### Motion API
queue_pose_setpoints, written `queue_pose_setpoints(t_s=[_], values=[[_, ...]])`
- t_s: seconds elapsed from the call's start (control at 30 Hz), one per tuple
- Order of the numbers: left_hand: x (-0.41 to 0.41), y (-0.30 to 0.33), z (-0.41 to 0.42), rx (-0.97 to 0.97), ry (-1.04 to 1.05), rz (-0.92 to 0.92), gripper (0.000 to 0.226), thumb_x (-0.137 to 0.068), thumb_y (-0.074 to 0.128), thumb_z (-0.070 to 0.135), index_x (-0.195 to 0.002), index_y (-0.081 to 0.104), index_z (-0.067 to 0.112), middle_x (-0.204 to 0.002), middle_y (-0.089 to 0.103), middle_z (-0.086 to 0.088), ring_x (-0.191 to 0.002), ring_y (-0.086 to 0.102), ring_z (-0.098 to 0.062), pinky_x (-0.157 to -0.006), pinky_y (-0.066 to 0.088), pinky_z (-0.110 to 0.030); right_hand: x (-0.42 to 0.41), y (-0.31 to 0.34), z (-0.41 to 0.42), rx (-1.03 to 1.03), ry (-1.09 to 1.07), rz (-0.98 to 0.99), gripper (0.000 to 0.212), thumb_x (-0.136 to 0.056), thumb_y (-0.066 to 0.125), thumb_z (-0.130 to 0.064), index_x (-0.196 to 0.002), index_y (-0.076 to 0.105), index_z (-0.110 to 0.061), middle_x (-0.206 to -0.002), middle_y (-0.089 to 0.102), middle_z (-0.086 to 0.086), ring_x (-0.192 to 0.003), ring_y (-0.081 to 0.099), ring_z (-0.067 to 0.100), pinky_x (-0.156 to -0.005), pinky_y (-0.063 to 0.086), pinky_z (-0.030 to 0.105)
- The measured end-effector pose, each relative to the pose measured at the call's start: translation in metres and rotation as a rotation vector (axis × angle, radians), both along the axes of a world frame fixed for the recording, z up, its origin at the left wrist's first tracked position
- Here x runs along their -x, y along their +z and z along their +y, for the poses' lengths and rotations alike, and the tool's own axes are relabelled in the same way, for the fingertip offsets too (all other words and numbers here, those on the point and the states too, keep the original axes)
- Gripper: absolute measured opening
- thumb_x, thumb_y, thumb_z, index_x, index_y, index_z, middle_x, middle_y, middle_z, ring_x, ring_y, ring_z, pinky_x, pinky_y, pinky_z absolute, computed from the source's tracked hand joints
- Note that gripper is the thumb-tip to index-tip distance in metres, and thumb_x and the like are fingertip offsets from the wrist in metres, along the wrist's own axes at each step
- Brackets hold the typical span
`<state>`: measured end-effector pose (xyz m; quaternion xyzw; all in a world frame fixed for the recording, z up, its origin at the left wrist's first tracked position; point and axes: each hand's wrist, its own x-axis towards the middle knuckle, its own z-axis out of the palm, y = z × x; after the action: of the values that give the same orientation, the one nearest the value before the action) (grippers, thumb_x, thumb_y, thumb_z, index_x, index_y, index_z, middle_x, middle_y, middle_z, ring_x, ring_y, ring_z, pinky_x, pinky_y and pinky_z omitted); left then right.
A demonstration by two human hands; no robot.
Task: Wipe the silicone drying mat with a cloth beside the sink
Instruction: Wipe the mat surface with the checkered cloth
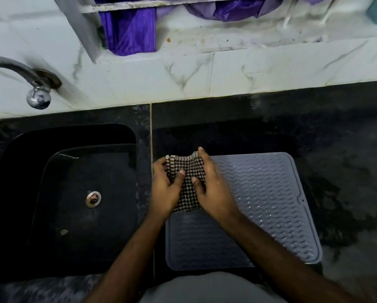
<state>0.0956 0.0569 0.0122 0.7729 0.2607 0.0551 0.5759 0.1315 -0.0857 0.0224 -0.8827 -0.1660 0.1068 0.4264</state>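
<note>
A grey silicone drying mat [266, 193] with wavy ridges lies flat on the black counter, just right of the sink. A black-and-white checked cloth [188, 169] is bunched over the mat's far left corner. My left hand [164, 191] grips the cloth's left side, thumb pressed on top. My right hand [213, 186] grips its right side, fingers curled round the far edge. Both forearms reach in from the bottom of the view, and the right one covers part of the mat.
A black sink [74, 193] with a metal drain [93, 199] sits to the left. A metal tap [37, 96] juts from the white marble wall. The black counter [340, 138] right of the mat looks wet. Purple fabric [130, 29] hangs at the window ledge.
</note>
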Motion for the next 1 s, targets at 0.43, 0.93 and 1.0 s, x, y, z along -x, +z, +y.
queue_pose_setpoints(t_s=[0.43, 0.93, 1.0], values=[[0.005, -0.044, 0.015, -0.814, -0.418, 0.250, 0.041, -0.093, 0.061, 0.018, -0.134, 0.063, 0.012, -0.131, 0.055, -0.010, -0.096, 0.055, -0.025, -0.079, 0.053, -0.040, -0.019, -0.036, 0.039, 0.508, 0.239, 0.008, 0.047, -0.102, 0.045, -0.033, -0.148, 0.033, -0.037, -0.142, 0.023, 0.008, -0.111, 0.053, 0.028, -0.089, 0.052, 0.044], [0.010, -0.044, -0.009, -1.070, -0.432, 0.354, 0.071, -0.099, 0.043, 0.026, -0.160, 0.016, 0.002, -0.151, 0.047, -0.009, -0.125, 0.052, -0.022, -0.116, 0.035, -0.044, -0.039, -0.019, 0.040, 0.678, 0.225, 0.042, 0.038, -0.102, 0.038, -0.042, -0.140, 0.037, -0.047, -0.121, 0.034, 0.006, -0.094, 0.058, 0.026, -0.079, 0.052, 0.046], [0.009, -0.044, -0.011, -1.074, -0.440, 0.399, 0.064, -0.106, 0.033, 0.036, -0.160, 0.020, 0.005, -0.158, 0.040, -0.011, -0.135, 0.046, -0.024, -0.120, 0.029, -0.046, -0.042, -0.017, 0.028, 0.718, 0.226, 0.036, 0.045, -0.102, 0.036, -0.042, -0.144, 0.027, -0.054, -0.120, 0.034, 0.006, -0.095, 0.058, 0.027, -0.080, 0.052, 0.045]])
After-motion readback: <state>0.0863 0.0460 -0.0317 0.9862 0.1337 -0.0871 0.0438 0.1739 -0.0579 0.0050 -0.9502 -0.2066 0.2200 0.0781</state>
